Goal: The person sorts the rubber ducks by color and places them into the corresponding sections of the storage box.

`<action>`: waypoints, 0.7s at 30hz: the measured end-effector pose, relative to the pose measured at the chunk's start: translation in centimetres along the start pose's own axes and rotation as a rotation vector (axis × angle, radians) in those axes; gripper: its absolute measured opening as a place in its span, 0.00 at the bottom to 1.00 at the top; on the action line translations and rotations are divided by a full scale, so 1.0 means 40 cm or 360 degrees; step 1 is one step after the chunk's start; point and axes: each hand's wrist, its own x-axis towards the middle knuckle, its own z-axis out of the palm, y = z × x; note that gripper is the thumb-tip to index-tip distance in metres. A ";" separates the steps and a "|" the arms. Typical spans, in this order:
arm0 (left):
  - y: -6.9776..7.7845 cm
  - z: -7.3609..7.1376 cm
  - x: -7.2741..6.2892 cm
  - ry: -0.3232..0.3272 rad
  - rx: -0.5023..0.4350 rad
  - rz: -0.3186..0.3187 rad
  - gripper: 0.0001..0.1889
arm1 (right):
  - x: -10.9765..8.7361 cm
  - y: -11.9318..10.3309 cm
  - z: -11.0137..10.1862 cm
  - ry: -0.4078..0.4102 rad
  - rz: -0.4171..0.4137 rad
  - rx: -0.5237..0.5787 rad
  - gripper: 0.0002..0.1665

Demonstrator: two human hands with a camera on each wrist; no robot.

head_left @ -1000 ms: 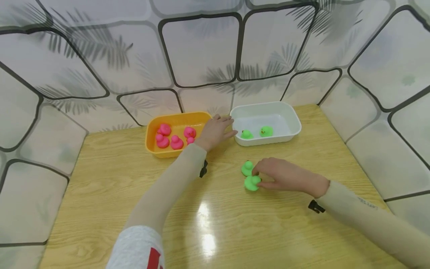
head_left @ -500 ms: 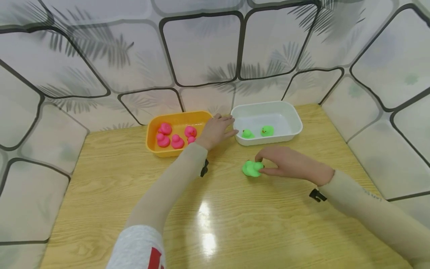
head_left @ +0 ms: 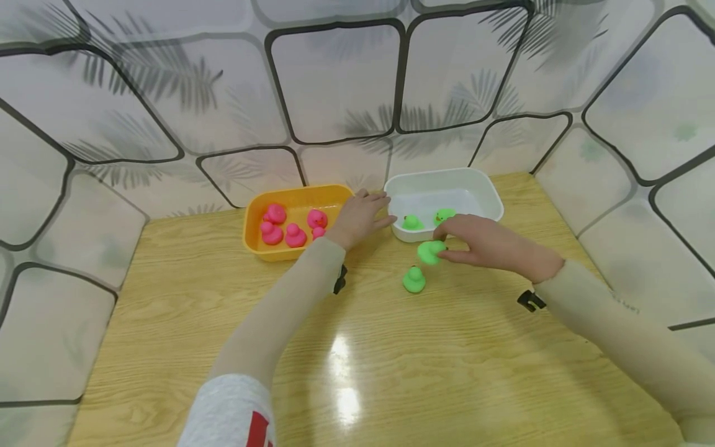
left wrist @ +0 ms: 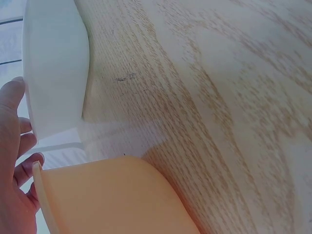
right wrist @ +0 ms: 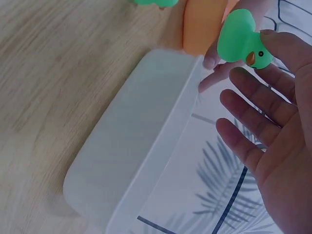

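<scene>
My right hand [head_left: 494, 245] pinches a green rubber duck [head_left: 430, 252] by its head between thumb and forefinger. The duck is held up just in front of the white tub [head_left: 494, 214]; in the right wrist view, the held duck [right wrist: 239, 41] shows its orange beak and the other fingers are spread loosely. A second green duck [head_left: 414, 280] sits upright on the table below it. Two more green ducks [head_left: 412, 223] lie inside the white tub. My left hand [head_left: 359, 220] stretches across the gap between the tubs, fingertips at the white tub's left rim, holding nothing.
The orange tub [head_left: 251, 245], left of the white one, contains several pink rubber ducks [head_left: 295, 236]; my left hand partly covers its right end. Both tubs stand along the patterned back wall [head_left: 341, 81] on a wood-grain table [head_left: 195, 323]. Another patterned wall rises at the right.
My right hand has taken up the nearer green duck from the table and moved it up and away towards the white tub. The left hand stays in place.
</scene>
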 end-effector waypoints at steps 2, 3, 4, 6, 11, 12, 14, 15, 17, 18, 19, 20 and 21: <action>0.000 0.000 0.000 0.0005 -0.0001 0.0003 0.32 | 0.003 0.008 -0.006 -0.0016 0.0036 -0.0001 0.13; -0.001 0.001 0.000 0.0008 -0.0001 0.0005 0.32 | 0.004 0.013 -0.009 -0.0023 0.0054 -0.0001 0.13; -0.001 0.002 0.000 0.0010 -0.0001 0.0006 0.31 | 0.005 0.017 -0.012 -0.0027 0.0074 -0.0002 0.13; -0.002 0.003 0.001 0.0012 0.0000 0.0008 0.31 | 0.008 0.027 -0.018 -0.0031 0.0109 -0.0010 0.12; -0.002 0.006 0.002 0.0010 0.0006 0.0006 0.31 | 0.011 0.048 -0.033 -0.0016 0.0159 -0.0019 0.13; -0.002 0.006 0.002 0.0011 0.0007 0.0006 0.31 | 0.012 0.051 -0.036 -0.0013 0.0162 -0.0018 0.13; -0.003 0.006 0.002 0.0015 0.0008 0.0007 0.31 | 0.013 0.058 -0.041 -0.0009 0.0162 -0.0014 0.12; -0.002 0.006 0.002 0.0017 0.0005 0.0008 0.31 | 0.013 0.061 -0.043 -0.0009 0.0162 -0.0013 0.12; -0.003 0.005 0.002 0.0023 0.0000 0.0011 0.31 | 0.014 0.067 -0.048 -0.0013 0.0164 -0.0010 0.11; -0.003 0.005 0.002 0.0025 -0.0003 0.0011 0.31 | 0.015 0.070 -0.049 -0.0017 0.0169 -0.0011 0.11; -0.003 0.005 0.002 0.0026 -0.0007 0.0012 0.31 | 0.015 0.074 -0.051 -0.0021 0.0175 -0.0008 0.11; -0.003 0.005 0.002 0.0027 -0.0011 0.0012 0.31 | 0.016 0.077 -0.052 -0.0027 0.0186 -0.0007 0.12; -0.002 0.005 0.002 0.0028 -0.0011 0.0013 0.31 | 0.017 0.080 -0.054 -0.0035 0.0201 0.0001 0.12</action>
